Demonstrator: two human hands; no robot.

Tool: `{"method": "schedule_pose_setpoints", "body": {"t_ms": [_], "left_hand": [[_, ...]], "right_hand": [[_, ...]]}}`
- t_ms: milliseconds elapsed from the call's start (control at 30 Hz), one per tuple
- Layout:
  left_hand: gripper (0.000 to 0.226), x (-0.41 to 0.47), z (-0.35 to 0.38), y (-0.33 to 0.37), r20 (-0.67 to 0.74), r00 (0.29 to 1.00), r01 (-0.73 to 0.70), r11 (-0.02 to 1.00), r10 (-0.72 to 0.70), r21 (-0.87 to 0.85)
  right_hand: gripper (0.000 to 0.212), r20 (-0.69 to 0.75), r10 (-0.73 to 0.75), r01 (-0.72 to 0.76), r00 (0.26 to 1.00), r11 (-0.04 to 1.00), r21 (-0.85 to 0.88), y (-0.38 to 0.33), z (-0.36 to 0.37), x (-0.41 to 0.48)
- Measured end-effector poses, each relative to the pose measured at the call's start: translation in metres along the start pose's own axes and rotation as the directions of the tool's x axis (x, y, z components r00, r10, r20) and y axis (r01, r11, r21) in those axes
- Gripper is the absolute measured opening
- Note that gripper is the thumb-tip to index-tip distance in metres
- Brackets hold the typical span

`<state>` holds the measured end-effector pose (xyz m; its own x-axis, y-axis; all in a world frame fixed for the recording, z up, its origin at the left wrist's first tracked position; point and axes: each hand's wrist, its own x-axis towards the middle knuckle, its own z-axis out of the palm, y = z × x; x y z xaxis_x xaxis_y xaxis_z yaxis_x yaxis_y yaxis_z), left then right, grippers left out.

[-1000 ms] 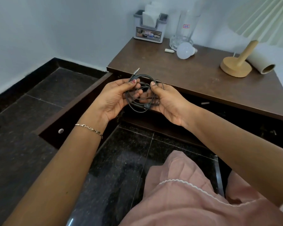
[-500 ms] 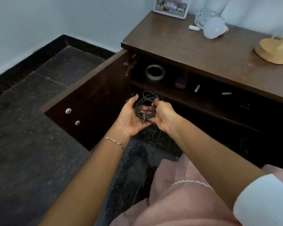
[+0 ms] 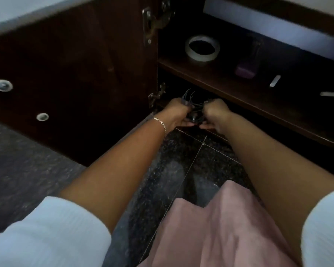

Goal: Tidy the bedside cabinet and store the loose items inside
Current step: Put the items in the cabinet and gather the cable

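Observation:
A coiled dark cable [image 3: 194,107] is held between both hands at the mouth of the cabinet's lower compartment [image 3: 181,87]. My left hand [image 3: 176,114] grips the coil's left side, and my right hand [image 3: 215,114] grips its right side. Loops of the cable stick up above my left fingers. The dark brown cabinet stands open, its door [image 3: 75,74] swung out to the left. Most of the lower compartment is too dark to see into.
On the upper shelf [image 3: 229,81] sit a roll of tape [image 3: 201,48], a small purple item [image 3: 245,71] and two small white pieces [image 3: 275,80] [image 3: 330,94]. The door's hinges [image 3: 156,19] are beside my hands. Dark speckled floor tiles [image 3: 172,170] lie below, with pink fabric [image 3: 220,228] over my lap.
Both hands carried the coiled cable from above the cabinet top down to the lower compartment's opening. The view has dropped and moved closer, so the cabinet top is out of sight.

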<state>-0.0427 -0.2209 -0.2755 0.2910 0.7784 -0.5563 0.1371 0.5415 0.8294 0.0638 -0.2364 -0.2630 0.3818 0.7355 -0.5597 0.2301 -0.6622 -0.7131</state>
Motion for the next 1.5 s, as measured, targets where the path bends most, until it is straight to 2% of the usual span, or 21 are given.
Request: {"method": "schedule_pose_setpoints", "body": {"t_ms": [100, 200, 367, 400, 467, 600, 700, 767, 867, 933, 1033, 1100, 1167, 1233, 1333, 1400, 1500], "left_hand": [[0.018, 0.024, 0.0, 0.008, -0.031, 0.999, -0.023, 0.999, 0.024, 0.034], [0.02, 0.042, -0.006, 0.01, -0.067, 0.997, -0.045, 0.998, 0.048, 0.054], [0.012, 0.07, -0.017, -0.002, -0.116, 0.993, -0.009, 0.998, 0.016, 0.063], [0.012, 0.073, -0.018, -0.004, -0.124, 0.992, -0.008, 0.999, 0.013, 0.048], [0.025, 0.081, -0.017, -0.006, -0.155, 0.988, -0.01, 1.0, 0.013, 0.026], [0.021, 0.092, -0.01, -0.001, -0.255, 0.966, -0.057, 0.998, 0.044, -0.042], [0.032, 0.1, -0.01, 0.0, -0.292, 0.953, -0.1, 0.994, 0.083, -0.044], [0.043, 0.107, -0.014, -0.004, -0.273, 0.955, -0.106, 0.994, 0.112, 0.039], [0.051, 0.109, -0.015, -0.01, -0.157, 0.978, -0.109, 0.981, 0.135, 0.163], [0.058, 0.099, -0.014, -0.009, -0.081, 0.986, -0.124, 0.964, 0.147, 0.235], [0.077, 0.09, -0.018, -0.014, -0.044, 0.983, -0.157, 0.945, 0.177, 0.286], [0.087, 0.08, -0.023, -0.018, -0.055, 0.983, -0.156, 0.959, 0.174, 0.238], [0.089, 0.069, -0.025, -0.023, -0.054, 0.982, -0.169, 0.973, 0.179, 0.156], [0.086, 0.058, -0.028, -0.03, -0.044, 0.982, -0.179, 0.978, 0.185, 0.109], [0.074, 0.04, -0.036, -0.039, -0.042, 0.977, -0.201, 0.973, 0.207, 0.116], [0.063, 0.026, -0.041, -0.038, -0.055, 0.974, -0.212, 0.968, 0.221, 0.137], [0.052, 0.0, -0.047, -0.026, -0.073, 0.964, -0.246, 0.963, 0.255, 0.114]], "right_hand": [[0.024, 0.059, 0.055, -0.064, 0.997, 0.985, 0.157, 0.003, -0.006, 0.019], [0.019, 0.089, 0.048, -0.072, 0.995, 0.953, 0.296, 0.01, -0.005, 0.033], [0.028, 0.094, 0.051, -0.084, 0.994, 0.915, 0.396, 0.018, 0.011, 0.053], [0.029, 0.088, 0.058, -0.089, 0.994, 0.908, 0.409, 0.019, 0.014, 0.056], [0.03, 0.071, 0.072, -0.096, 0.995, 0.892, 0.442, 0.021, 0.018, 0.064], [0.032, 0.01, 0.08, -0.073, 0.997, 0.841, 0.536, 0.025, 0.02, 0.078], [0.037, -0.059, 0.061, -0.012, 0.996, 0.788, 0.615, 0.026, 0.019, 0.082], [0.034, -0.092, 0.035, 0.033, 0.995, 0.76, 0.649, 0.028, 0.018, 0.085], [0.017, -0.101, 0.024, 0.052, 0.995, 0.73, 0.682, 0.033, 0.018, 0.087], [0.019, -0.121, 0.001, 0.082, 0.993, 0.728, 0.681, 0.034, 0.02, 0.084], [0.024, -0.208, -0.007, 0.142, 0.978, 0.756, 0.639, 0.035, 0.022, 0.079], [0.02, -0.313, 0.017, 0.17, 0.95, 0.812, 0.559, 0.038, 0.021, 0.079], [0.017, -0.4, 0.033, 0.162, 0.916, 0.882, 0.442, 0.041, 0.018, 0.073], [0.017, -0.413, 0.03, 0.121, 0.91, 0.935, 0.334, 0.041, 0.013, 0.064], [0.026, -0.3, 0.028, 0.03, 0.954, 0.982, 0.187, 0.03, 0.004, 0.049], [0.019, -0.13, 0.01, -0.003, 0.991, 0.998, 0.056, 0.019, -0.003, 0.032], [0.017, 0.101, -0.029, 0.038, 0.994, 0.996, -0.087, 0.004, -0.011, 0.003]]}}
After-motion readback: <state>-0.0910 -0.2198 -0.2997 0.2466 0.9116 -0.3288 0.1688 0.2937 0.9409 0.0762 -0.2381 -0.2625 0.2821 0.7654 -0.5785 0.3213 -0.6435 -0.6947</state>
